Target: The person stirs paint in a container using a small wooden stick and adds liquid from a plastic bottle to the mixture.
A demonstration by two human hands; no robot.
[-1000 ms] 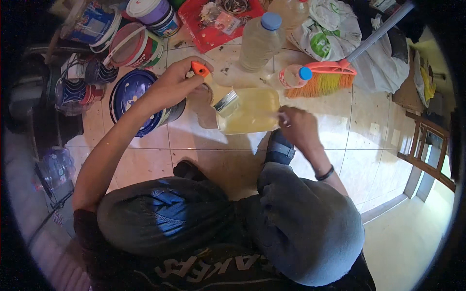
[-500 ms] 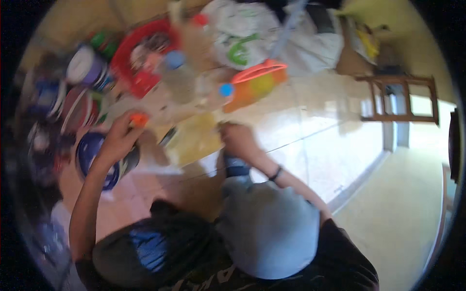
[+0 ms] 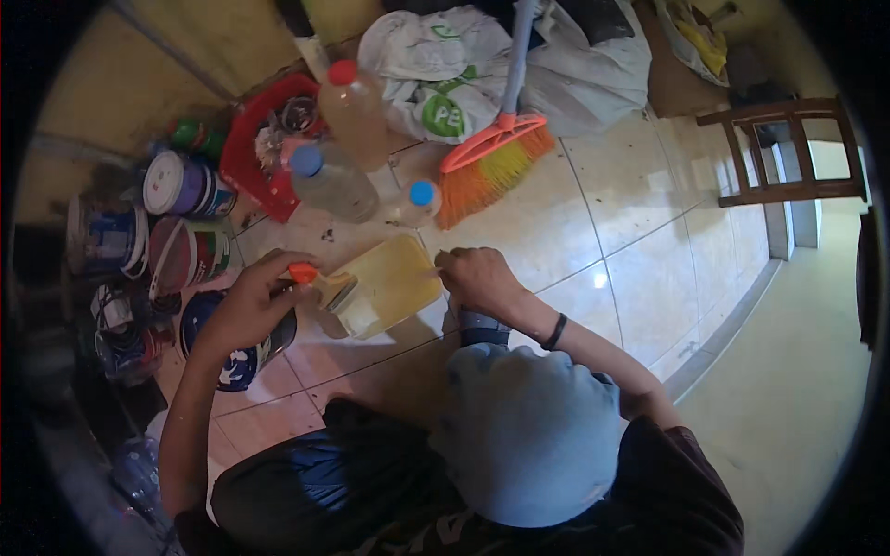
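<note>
A flat, see-through yellowish plastic jug [image 3: 394,287] with an orange cap [image 3: 302,272] lies tilted over the tiles in front of me. My left hand [image 3: 255,301] is closed at its capped end, with the thumb and fingers around the cap. A dark slot, which looks like the handle gap, shows beside the cap. My right hand [image 3: 484,281] has its fingers bent in a pinch at the jug's far right edge. Whatever sits between those fingertips is too small to make out. Beneath my left wrist stands a blue-rimmed paint bucket [image 3: 197,324].
Beyond the jug stand bottles with red [image 3: 357,120], blue [image 3: 334,181] and light-blue [image 3: 414,204] caps. Behind them are a red basin [image 3: 243,153], an orange broom [image 3: 496,167] and white sacks [image 3: 584,74]. Several paint pails [image 3: 167,181] line the left. A wooden chair [image 3: 788,153] stands right.
The whole view has shifted and sharpened from a blur. My left hand has come slightly closer to the right hand, staying on the orange cap; my right hand stays by the jug's edge.
</note>
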